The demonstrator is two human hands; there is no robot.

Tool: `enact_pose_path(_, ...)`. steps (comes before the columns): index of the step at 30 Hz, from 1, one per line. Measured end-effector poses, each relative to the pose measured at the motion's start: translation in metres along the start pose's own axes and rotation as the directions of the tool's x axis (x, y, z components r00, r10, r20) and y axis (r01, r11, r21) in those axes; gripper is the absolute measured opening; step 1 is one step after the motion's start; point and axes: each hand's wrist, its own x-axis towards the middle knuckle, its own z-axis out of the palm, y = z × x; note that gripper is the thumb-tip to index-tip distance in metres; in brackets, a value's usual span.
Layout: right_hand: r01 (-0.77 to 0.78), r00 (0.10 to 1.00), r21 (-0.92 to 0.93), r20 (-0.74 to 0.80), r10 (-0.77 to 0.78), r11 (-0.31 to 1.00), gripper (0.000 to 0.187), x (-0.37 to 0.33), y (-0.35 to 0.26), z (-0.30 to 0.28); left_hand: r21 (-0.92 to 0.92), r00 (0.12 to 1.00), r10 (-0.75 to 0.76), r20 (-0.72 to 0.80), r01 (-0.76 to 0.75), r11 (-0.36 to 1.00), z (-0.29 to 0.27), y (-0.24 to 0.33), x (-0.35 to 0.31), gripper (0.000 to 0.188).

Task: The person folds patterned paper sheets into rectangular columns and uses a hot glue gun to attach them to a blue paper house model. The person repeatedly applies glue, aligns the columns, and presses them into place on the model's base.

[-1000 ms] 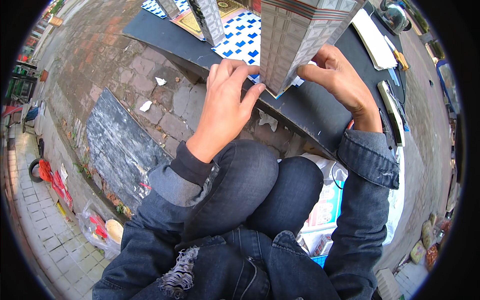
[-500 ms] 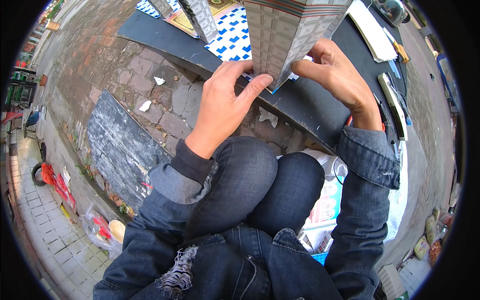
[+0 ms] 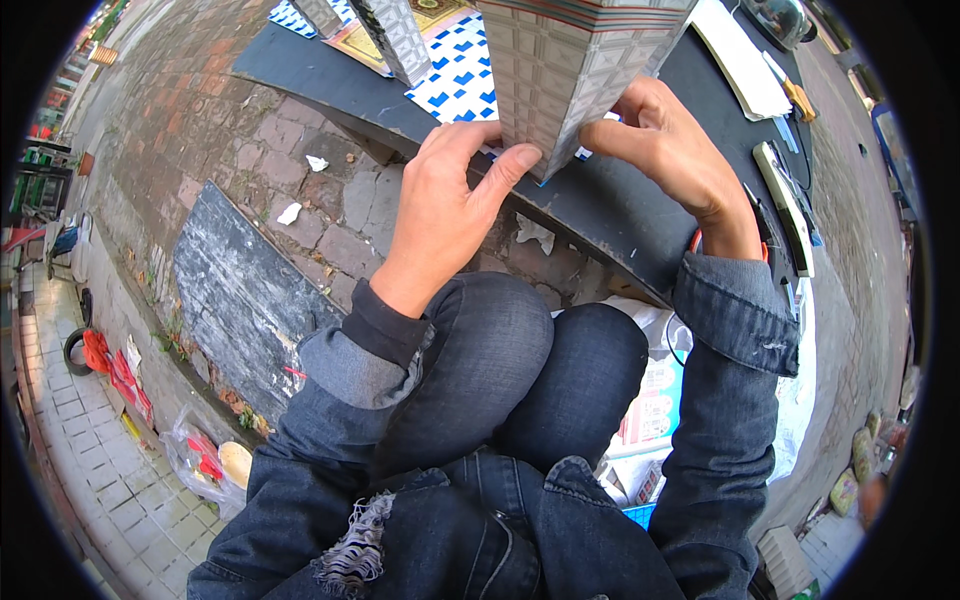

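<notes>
At the top centre stands a tall folded card model (image 3: 550, 85), grey with a printed panel pattern and red and green stripes; its top runs out of view. My left hand (image 3: 435, 215) pinches its lower left side, thumb on the front face near the bottom corner, fingers mostly hidden behind. On the right, my right hand (image 3: 685, 150) holds the lower right face with its thumb pressed there and the index finger curled; the other fingertips are hidden. Under and behind the model shows a blue-and-white checkered sheet (image 3: 462, 75), which bears a narrow grey card pillar (image 3: 397, 45).
The model stands at the near edge of a black table (image 3: 625, 225). To the right lie white paper sheets (image 3: 740, 65), a yellow-handled tool (image 3: 800, 98) and a long white-and-black object (image 3: 785, 210). A worn dark board (image 3: 245, 295) lies on the paving at left.
Both hands keep their hold on the model. It sits very slightly further left in view, and less of the base's edge shows under its near corner.
</notes>
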Motion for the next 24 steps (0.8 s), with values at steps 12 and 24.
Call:
enact_pose_path(12, -0.032, 0.998, 0.023, 0.063, 0.031, 0.999, 0.039, 0.004, 0.000, -0.007, 0.030, 1.000, 0.007, -0.016, -0.007, 1.000, 0.003, 0.003, -0.002, 0.040)
enact_pose_path(24, 0.086, 0.995, -0.066, 0.045, -0.083, 0.994, 0.037, 0.006, 0.009, -0.005, 0.164, 0.991, 0.128, -0.033, -0.121, 0.979, 0.014, 0.006, -0.001, 0.043)
